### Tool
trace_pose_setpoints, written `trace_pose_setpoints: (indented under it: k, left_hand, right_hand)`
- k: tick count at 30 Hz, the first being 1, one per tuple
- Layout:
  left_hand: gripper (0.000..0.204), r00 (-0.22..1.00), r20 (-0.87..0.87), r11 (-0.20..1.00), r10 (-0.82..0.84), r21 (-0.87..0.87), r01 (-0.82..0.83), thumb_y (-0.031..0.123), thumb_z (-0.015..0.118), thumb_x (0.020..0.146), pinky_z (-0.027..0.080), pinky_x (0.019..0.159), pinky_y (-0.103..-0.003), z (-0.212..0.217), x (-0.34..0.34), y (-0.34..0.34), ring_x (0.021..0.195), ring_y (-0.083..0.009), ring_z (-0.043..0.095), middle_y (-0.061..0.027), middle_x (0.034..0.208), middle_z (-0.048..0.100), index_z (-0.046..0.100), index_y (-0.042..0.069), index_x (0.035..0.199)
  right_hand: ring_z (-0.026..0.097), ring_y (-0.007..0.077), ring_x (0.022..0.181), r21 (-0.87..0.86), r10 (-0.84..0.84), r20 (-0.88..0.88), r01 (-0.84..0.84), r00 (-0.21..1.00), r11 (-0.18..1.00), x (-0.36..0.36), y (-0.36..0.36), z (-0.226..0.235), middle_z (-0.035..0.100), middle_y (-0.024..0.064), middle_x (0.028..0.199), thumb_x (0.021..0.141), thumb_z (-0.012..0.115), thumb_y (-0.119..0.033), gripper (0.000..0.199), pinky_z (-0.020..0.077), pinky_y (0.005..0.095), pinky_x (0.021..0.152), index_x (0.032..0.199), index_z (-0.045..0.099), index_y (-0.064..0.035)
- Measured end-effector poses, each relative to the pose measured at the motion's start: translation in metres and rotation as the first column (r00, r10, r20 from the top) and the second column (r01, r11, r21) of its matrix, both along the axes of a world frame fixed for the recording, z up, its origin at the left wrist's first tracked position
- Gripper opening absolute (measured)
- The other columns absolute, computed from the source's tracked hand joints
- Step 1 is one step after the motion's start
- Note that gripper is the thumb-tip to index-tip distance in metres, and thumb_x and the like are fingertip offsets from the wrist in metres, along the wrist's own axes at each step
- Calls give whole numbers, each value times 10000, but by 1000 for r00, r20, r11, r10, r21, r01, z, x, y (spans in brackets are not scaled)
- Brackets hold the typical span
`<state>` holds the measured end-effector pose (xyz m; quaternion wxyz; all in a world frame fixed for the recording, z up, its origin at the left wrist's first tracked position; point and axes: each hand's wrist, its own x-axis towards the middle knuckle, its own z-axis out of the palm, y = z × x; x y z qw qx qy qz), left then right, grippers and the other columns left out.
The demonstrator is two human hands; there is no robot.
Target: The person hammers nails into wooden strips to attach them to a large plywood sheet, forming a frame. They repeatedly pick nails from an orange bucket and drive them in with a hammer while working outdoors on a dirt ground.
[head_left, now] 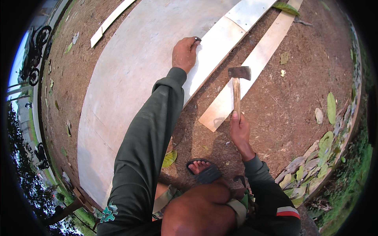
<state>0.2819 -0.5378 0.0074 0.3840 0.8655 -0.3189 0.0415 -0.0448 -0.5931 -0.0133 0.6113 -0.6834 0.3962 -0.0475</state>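
Note:
My right hand (239, 131) is wrapped round the lower end of a hammer's wooden handle. The hammer (236, 92) points away from me, its dark metal head raised over a loose wooden strip (264, 47). Pinched in my left hand (184, 54) is a small dark thing with a bright tip, which looks like a nail (197, 39). Those fingertips rest at the inner edge of a pale plank (218, 43) lying along the right side of a large flat sheet (130, 59). Small dark dots show on the plank's far part, past a joint line.
Brown soil (291, 102) with scattered leaves surrounds the sheet. Another narrow strip (112, 19) lies beyond its left edge. My sandalled foot (204, 171) is on the soil below the plank. Dry leaves (315, 165) pile up along a curb at right. A motorcycle (36, 55) stands far left.

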Motion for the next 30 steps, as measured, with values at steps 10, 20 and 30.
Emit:
trace_pose_setpoints:
  k: [10, 20, 30]
  left_hand:
    - [100, 997, 70, 990, 16, -142, -6, 120, 648, 934, 508, 787, -426, -7, -4, 0, 895, -344, 637, -131, 949, 689, 691, 47, 988]
    - [105, 981, 184, 996, -64, -52, 75, 82, 673, 904, 515, 798, -390, -7, -6, -1, 920, -298, 625, -74, 1000, 691, 711, 71, 1002]
    - [159, 963, 248, 994, -103, -20, 111, 46, 690, 850, 517, 806, -384, -10, -5, -3, 902, -285, 609, -43, 1027, 697, 728, 89, 998]
  right_hand:
    - [436, 50, 557, -39, 43, 84, -40, 996, 998, 36, -6, 2, 471, -38, 654, 1073, 464, -406, 430, 360, 252, 485, 818, 518, -63]
    - [479, 174, 527, -78, 34, 111, -26, 993, 997, 71, -10, 15, 488, 86, 587, 1063, 477, -406, 466, 401, 385, 511, 838, 558, -6]
    - [564, 191, 503, -285, 64, 175, -12, 983, 959, 108, -6, 17, 529, 108, 572, 1052, 527, -353, 380, 421, 368, 463, 920, 554, 2]
